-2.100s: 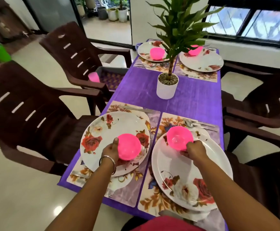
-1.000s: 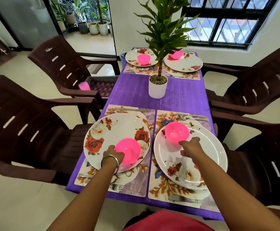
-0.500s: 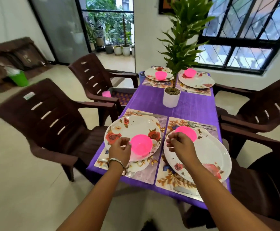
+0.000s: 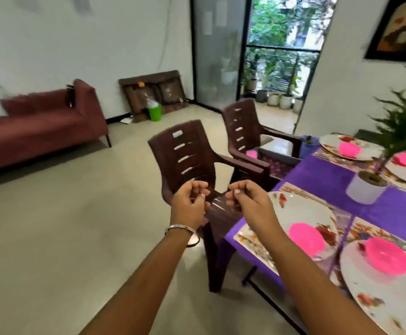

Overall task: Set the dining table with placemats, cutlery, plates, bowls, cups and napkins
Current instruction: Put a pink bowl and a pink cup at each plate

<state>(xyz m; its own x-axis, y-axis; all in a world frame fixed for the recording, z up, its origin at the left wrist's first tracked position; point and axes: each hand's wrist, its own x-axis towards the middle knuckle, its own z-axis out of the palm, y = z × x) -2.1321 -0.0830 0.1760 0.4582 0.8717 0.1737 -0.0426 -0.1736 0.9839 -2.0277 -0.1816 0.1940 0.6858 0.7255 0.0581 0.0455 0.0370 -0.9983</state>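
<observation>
Pink bowls [image 4: 306, 238] sit on flowered plates [image 4: 301, 215] along the near end of the purple-clothed table [image 4: 330, 176], all lying to the right of both hands, with the table's length running away toward the far right corner. Both the left hand [image 4: 189, 203] and the right hand [image 4: 246, 199] are raised over the nearest chair [image 4: 192, 163], off the table's left edge, fingers curled with nothing visible in them. Cups and napkins seem missing, and the right hand is nearer the settings.
</observation>
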